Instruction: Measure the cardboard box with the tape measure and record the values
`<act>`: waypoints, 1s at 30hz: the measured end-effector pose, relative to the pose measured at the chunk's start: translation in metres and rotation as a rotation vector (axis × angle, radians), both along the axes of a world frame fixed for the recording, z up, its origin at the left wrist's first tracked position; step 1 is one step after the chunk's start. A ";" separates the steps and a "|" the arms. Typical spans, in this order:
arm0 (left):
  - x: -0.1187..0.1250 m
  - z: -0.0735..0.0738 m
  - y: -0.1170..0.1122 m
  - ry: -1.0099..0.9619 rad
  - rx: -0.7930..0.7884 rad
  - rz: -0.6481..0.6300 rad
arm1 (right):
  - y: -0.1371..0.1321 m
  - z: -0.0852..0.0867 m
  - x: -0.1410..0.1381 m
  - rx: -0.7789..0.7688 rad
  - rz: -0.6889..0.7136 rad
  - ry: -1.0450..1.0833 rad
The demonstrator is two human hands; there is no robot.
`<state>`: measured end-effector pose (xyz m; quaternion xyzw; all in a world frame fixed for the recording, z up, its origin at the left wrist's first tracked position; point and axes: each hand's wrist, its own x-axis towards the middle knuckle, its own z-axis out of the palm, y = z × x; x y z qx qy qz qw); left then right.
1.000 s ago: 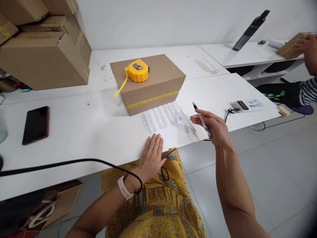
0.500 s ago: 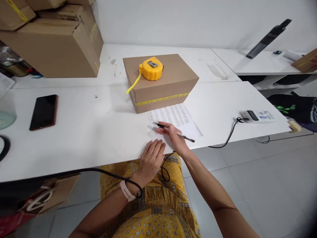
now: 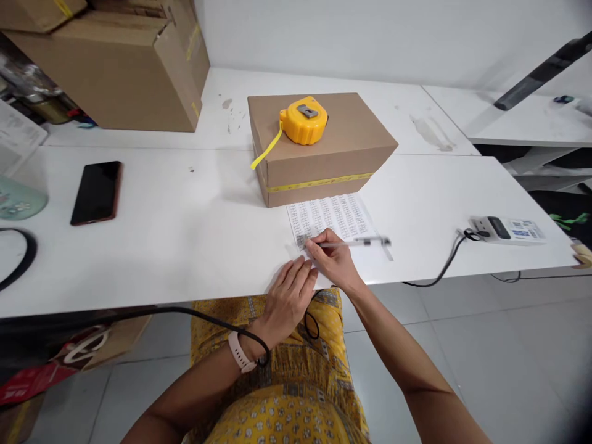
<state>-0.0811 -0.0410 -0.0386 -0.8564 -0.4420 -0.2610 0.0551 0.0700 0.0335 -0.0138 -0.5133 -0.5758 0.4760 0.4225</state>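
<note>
A pen (image 3: 356,242) is gripped between the fingers of my right hand (image 3: 333,259), its tip at the lower left of a printed sheet (image 3: 335,216). The sheet carries columns of small print, and its top edge lies against or under a brown cardboard box (image 3: 319,160). My left hand (image 3: 290,295) rests flat on the table's front edge, fingers stretched out, just left of my right hand. On the box sits a yellow tape measure (image 3: 305,121) with a yellow strap hanging over the side.
A phone (image 3: 97,192) lies at the left, near a pale green cup (image 3: 21,198). Large cardboard boxes (image 3: 124,74) are stacked at the back left. A white device (image 3: 509,230) with a black cable stands at the right. Another black cable (image 3: 185,310) crosses my left wrist.
My right hand has turned the pen to lie flatter and lowered it toward the sheet's lower left. The camera view has shifted, so the tabletop things appear farther right.
</note>
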 end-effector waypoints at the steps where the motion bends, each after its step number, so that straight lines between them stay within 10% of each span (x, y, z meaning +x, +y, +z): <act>1: 0.000 0.000 0.000 0.000 -0.006 -0.001 | 0.000 0.000 0.000 0.019 -0.022 -0.046; 30: 0.000 -0.008 -0.002 -0.014 -0.017 -0.004 | -0.002 -0.001 -0.006 0.117 -0.004 -0.150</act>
